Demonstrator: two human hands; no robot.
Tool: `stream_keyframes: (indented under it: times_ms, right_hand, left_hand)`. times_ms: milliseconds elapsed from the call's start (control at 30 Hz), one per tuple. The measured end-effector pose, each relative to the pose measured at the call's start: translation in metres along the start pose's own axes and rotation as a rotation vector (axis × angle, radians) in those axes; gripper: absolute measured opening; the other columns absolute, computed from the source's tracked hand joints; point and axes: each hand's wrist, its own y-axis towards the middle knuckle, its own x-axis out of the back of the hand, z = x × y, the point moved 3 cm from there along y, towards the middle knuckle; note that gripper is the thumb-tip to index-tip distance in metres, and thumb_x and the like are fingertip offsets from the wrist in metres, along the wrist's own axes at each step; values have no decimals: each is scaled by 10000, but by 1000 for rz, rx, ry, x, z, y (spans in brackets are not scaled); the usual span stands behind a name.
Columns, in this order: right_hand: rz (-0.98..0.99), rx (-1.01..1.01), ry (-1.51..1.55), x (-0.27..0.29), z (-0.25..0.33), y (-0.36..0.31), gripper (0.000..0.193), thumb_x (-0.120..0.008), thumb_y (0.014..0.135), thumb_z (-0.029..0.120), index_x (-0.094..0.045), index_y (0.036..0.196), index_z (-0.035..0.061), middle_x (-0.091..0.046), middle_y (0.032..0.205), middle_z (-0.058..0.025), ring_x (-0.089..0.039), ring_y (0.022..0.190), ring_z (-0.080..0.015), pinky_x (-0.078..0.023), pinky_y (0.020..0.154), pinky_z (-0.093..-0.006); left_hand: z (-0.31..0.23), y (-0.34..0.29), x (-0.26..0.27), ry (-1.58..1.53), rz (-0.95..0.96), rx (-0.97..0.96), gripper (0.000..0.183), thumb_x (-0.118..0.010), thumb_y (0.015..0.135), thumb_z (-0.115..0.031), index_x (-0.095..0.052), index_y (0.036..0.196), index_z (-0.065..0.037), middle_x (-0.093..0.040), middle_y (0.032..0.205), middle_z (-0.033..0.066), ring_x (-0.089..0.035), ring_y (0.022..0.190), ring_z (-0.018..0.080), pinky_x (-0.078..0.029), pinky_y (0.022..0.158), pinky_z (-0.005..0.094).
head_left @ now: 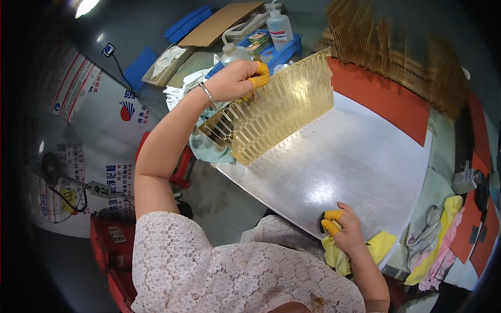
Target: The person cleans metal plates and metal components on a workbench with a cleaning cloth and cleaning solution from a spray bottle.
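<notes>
2 bottles (279, 28) stand in blue tray (292, 47); left hand (235, 81) grips brass sheet (282, 112).

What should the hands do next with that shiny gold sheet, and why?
Probably lower the gold sheet flat onto the metal plate: the left hand holds it tilted over the plate's far edge, while the right hand rests at the near edge on a yellow cloth.
</notes>
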Motion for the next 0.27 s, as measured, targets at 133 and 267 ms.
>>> stream_keyframes:
  times_ms: [133,267]
  right_hand:
    - [23,-38,15,0,-2,1,103,-639,728,138,-605,793,66,-579,650,-58,-534,569,-203,-377,902,-404]
    - [18,26,19,1,-5,-2,125,-629,739,158,-621,829,71,-549,604,-56,-521,542,-206,-370,917,-407]
  left_hand:
    - [-9,-4,0,22,43,-16,78,-475,786,-68,-474,784,10,-462,635,96,-406,592,193,-371,568,280]
    - [-14,-1,-1,165,84,-58,68,-476,781,-73,-490,795,-8,-546,737,95,-513,696,188,-407,641,293]
